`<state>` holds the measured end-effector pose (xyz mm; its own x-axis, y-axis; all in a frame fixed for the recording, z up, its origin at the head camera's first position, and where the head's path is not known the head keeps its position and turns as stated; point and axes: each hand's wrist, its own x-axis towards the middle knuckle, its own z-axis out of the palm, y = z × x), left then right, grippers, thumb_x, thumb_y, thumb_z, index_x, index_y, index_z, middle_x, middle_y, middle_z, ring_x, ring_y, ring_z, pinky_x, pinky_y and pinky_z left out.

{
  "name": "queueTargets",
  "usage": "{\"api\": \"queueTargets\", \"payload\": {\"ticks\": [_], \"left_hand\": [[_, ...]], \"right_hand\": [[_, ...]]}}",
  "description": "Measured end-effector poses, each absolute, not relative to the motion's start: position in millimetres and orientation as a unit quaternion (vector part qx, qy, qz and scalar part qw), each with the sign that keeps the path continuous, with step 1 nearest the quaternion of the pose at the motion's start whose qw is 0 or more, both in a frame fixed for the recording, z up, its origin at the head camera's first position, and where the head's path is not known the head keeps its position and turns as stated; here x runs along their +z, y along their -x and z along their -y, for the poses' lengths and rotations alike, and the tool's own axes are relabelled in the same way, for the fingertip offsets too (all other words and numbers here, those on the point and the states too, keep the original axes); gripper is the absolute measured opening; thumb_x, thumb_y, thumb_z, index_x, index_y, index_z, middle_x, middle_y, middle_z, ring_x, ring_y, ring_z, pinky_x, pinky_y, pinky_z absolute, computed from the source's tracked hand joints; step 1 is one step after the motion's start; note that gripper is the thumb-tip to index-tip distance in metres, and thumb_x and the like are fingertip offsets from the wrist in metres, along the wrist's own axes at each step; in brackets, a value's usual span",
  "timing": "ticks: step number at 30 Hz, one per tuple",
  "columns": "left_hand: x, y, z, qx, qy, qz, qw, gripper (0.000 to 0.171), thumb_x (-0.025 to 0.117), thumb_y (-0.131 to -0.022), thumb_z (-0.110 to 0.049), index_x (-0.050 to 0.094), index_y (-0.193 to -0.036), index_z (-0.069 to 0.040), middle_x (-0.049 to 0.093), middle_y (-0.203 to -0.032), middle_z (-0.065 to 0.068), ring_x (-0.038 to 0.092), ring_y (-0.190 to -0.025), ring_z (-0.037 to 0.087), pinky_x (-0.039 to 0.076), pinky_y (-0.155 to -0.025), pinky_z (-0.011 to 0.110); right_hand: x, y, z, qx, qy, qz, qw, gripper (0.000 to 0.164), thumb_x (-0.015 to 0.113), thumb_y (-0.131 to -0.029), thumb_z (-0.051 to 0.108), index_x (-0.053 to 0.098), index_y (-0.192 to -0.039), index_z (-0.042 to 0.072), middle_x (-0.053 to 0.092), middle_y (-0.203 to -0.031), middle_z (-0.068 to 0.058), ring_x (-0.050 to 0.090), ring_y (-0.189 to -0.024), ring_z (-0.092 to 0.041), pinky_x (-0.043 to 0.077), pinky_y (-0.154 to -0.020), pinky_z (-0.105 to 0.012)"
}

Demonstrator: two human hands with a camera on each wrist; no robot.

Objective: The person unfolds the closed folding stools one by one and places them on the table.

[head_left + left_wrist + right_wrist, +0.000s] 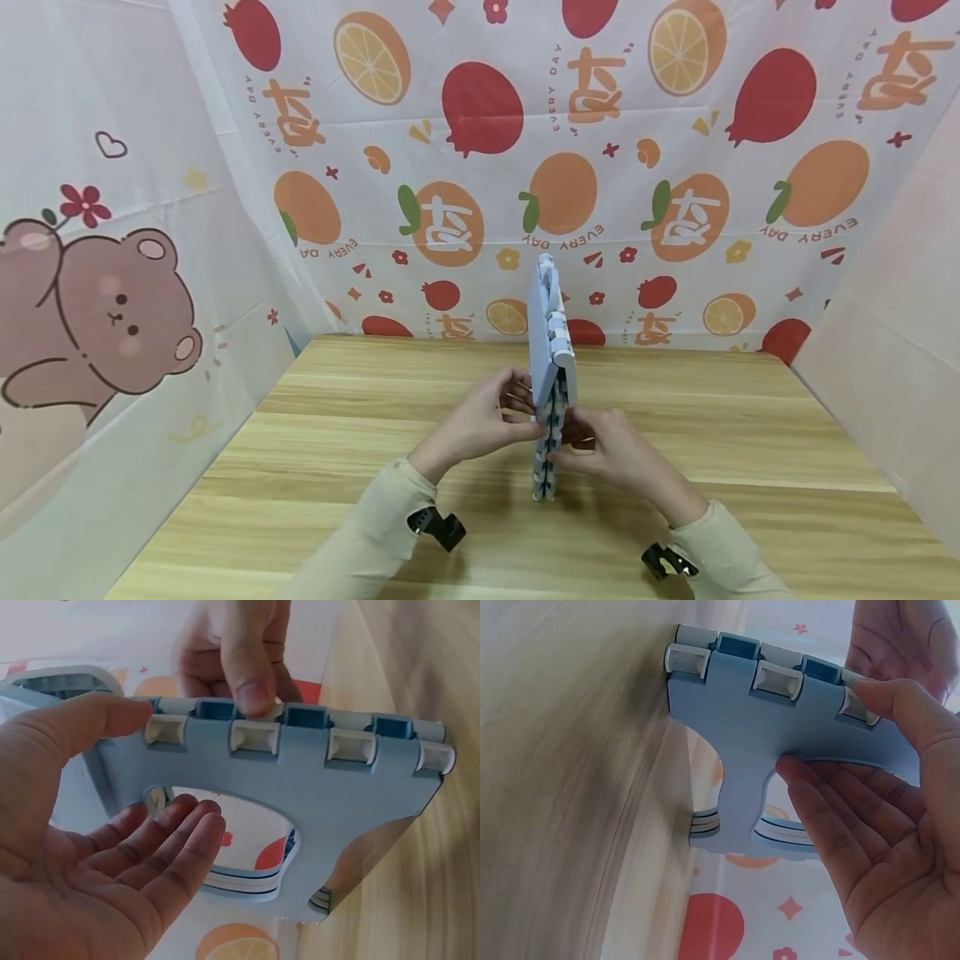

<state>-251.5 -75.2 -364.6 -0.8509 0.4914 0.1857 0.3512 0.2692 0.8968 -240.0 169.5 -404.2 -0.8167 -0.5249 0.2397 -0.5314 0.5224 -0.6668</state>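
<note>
A folded blue-grey plastic folding stool (539, 342), with white hinge knuckles along its edge, stands upright on the table. My left hand (483, 421) holds its left side: in the left wrist view the thumb lies on the hinge edge and the bent fingers are by the cutout in the panel (315, 780). From the other side my right hand (618, 450) grips it, thumb on the hinge row and fingertips at the rim of the opening in the facing panel (742, 742). The panels are close together, with a narrow gap between them.
The wood-grain table (322, 417) stretches to both sides. Behind it hangs a fruit-print cloth (622, 275), and a pale cloth with a bear (123, 308) closes the left side. Black wrist straps (438, 527) sit on both sleeves.
</note>
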Motion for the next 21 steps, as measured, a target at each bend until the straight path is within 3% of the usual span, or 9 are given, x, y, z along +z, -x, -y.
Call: {"api": "queueTargets", "payload": {"ticks": [8, 21], "left_hand": [[-371, 250, 67, 0.506, -0.268, -0.818, 0.058, 0.041, 0.090, -0.088, -0.018, 0.068, -0.119, -0.004, 0.076, -0.111, 0.010, 0.071, -0.095, 0.015, 0.061, -0.083, 0.027], [-376, 252, 66, 0.496, -0.269, -0.824, 0.059, 0.038, 0.089, -0.089, -0.021, 0.073, -0.120, -0.006, 0.078, -0.109, 0.007, 0.072, -0.096, 0.013, 0.060, -0.084, 0.027]], "right_hand": [[-405, 242, -172, 0.370, -0.310, 0.875, 0.020, 0.036, 0.084, -0.095, 0.030, 0.073, -0.121, 0.007, 0.081, -0.117, -0.009, 0.081, -0.101, -0.027, 0.065, -0.087, -0.031], [-404, 243, -174, 0.381, -0.309, 0.871, 0.010, 0.037, 0.086, -0.094, 0.029, 0.074, -0.122, 0.007, 0.082, -0.115, -0.008, 0.080, -0.099, -0.026, 0.065, -0.086, -0.028]]}}
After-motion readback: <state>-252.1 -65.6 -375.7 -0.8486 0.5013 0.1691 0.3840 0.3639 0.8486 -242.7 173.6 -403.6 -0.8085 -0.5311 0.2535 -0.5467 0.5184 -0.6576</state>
